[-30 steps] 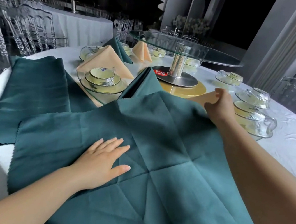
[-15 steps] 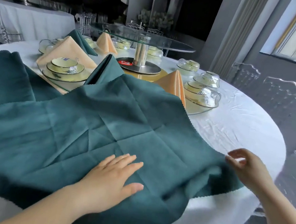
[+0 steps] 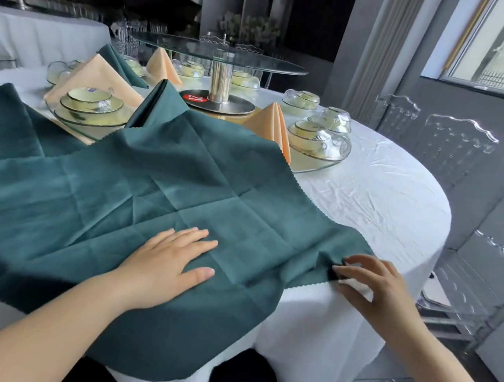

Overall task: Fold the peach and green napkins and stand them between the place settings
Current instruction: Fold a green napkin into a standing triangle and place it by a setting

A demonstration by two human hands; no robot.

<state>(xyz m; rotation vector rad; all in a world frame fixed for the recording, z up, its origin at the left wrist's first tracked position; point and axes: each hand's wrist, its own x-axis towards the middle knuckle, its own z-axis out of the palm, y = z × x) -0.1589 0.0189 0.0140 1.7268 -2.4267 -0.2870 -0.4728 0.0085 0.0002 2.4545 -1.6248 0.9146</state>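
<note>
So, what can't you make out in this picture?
Head view only:
- Green napkin: its left end is cut off by the frame edge.
- Right hand: whether it pinches the napkin's corner or only touches it; its fingers cover it.
- Bowl: blue print too small to read.

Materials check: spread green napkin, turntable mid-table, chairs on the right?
green napkin: woven cloth, matte; holds fold creases, zigzag-cut edge.
turntable: clear glass top, see-through with a bright rim, on a mirror-shiny post, probably metal.
chairs: transparent, glossy, moulded; likely acrylic or similar plastic.

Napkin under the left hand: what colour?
Plain dark green napkin, clearest in the head view.
</note>
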